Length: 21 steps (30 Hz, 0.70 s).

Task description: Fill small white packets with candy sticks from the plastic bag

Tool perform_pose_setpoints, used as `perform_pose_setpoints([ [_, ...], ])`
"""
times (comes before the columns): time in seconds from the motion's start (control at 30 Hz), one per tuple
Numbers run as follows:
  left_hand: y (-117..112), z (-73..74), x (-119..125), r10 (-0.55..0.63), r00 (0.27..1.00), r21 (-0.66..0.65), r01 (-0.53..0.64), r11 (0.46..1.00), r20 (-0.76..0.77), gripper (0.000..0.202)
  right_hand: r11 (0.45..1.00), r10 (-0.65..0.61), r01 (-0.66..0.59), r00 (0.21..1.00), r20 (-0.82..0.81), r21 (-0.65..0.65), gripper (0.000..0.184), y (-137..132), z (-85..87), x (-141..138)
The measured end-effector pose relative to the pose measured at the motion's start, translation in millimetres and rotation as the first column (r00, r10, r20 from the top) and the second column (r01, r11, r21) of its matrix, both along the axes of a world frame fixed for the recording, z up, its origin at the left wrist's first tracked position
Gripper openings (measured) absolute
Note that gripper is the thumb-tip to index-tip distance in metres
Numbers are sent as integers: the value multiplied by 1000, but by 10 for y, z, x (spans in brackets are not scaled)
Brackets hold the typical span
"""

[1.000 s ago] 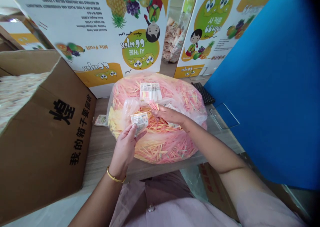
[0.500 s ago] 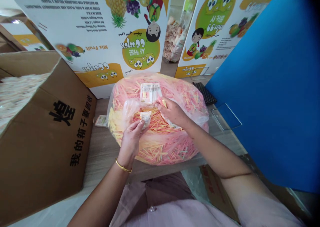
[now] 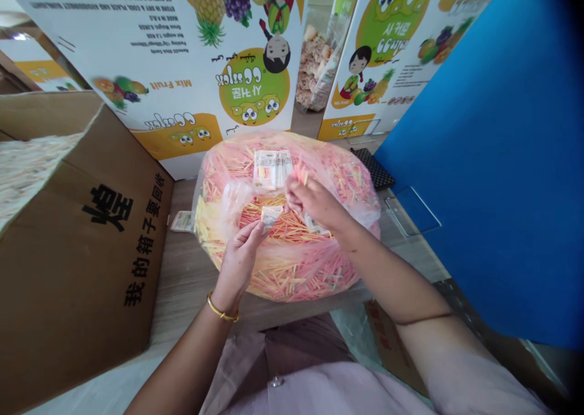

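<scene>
My left hand (image 3: 241, 251) pinches a small white printed packet (image 3: 272, 215) between thumb and fingers. My right hand (image 3: 316, 203) is closed around a few pink and yellow candy sticks (image 3: 301, 176), whose ends stick out at the top. Its fingertips are close to the packet's right corner; whether they touch it I cannot tell. Both hands are above a large clear bag (image 3: 228, 205) full of pink, yellow and orange sticks (image 3: 292, 223), open in the middle. Flat packets (image 3: 272, 170) lie on the bag's far side, and another packet (image 3: 314, 225) is partly hidden under my right hand.
A brown carton (image 3: 86, 251) filled with packets stands at the left, with a loose packet (image 3: 182, 221) beside it on the table (image 3: 187, 263). Printed cartons (image 3: 182, 80) wall off the back. At right are a blue panel (image 3: 483, 177), a wire handle (image 3: 424, 214) and a black textured object (image 3: 373, 168).
My right hand has turned and its fingertips have come down toward the packet. My left hand has tilted the packet slightly to the right. The view has shifted a little.
</scene>
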<state>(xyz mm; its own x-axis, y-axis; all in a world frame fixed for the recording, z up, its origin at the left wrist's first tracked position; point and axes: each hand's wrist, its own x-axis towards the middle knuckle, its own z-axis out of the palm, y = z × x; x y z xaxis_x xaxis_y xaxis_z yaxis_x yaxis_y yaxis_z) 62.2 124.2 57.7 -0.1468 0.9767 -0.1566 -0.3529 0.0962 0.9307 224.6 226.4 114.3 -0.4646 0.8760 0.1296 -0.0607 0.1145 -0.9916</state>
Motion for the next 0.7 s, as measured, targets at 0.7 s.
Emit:
perform_pose_setpoints([
  [0.7, -9, -59, 10, -46, 998, 39, 49, 998, -51, 34, 999, -48, 45, 971, -234, -20, 45, -56, -200, -232],
])
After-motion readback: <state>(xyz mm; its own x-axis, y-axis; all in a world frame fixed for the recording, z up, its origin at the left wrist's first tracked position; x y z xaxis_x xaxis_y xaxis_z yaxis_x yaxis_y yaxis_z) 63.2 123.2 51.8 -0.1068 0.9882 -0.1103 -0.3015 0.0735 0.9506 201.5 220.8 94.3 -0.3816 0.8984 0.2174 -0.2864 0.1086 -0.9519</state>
